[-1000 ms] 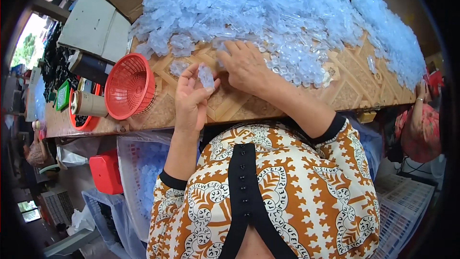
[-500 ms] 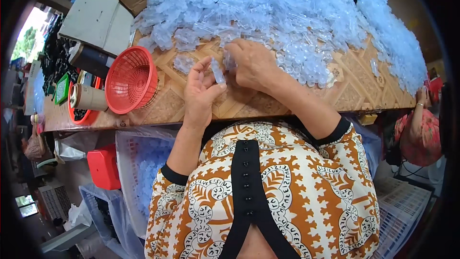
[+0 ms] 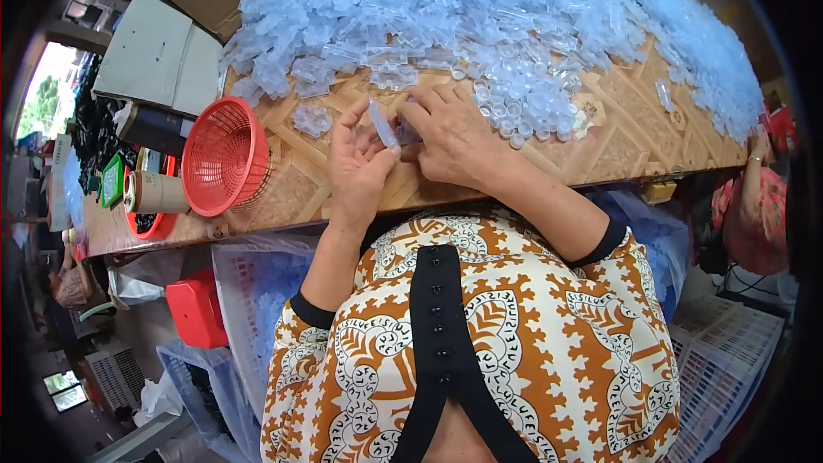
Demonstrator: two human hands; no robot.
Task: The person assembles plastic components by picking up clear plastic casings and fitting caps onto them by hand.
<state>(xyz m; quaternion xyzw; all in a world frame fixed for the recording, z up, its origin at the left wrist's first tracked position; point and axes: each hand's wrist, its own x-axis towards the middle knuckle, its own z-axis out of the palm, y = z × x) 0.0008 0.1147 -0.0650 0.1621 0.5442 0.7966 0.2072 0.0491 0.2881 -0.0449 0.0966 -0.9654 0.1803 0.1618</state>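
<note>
Between the thumb and fingers of my left hand [image 3: 358,163] is a clear plastic piece [image 3: 382,123], long and narrow, held tilted. My right hand [image 3: 453,135] is close beside it with its fingers curled down. Part of another clear piece [image 3: 408,130] shows by the right fingertips, partly hidden by the hand. Beyond both hands a large heap of clear bluish plastic pieces [image 3: 411,9] covers the far side of the table [image 3: 600,150]. Small round clear caps [image 3: 519,111] lie in a cluster just right of my right hand. A few loose pieces [image 3: 312,119] lie left of my left hand.
A red plastic basket [image 3: 225,157] stands at the left, beside a brown roll [image 3: 157,192] and a white box [image 3: 159,47]. Below the table edge are a lined crate [image 3: 257,291] and a red container [image 3: 196,309]. Another person's arm [image 3: 751,184] is at the far right.
My right hand has drawn back from the heap toward my left hand, its fingers now lower. The left hand still holds its piece. The whole view has shifted slightly.
</note>
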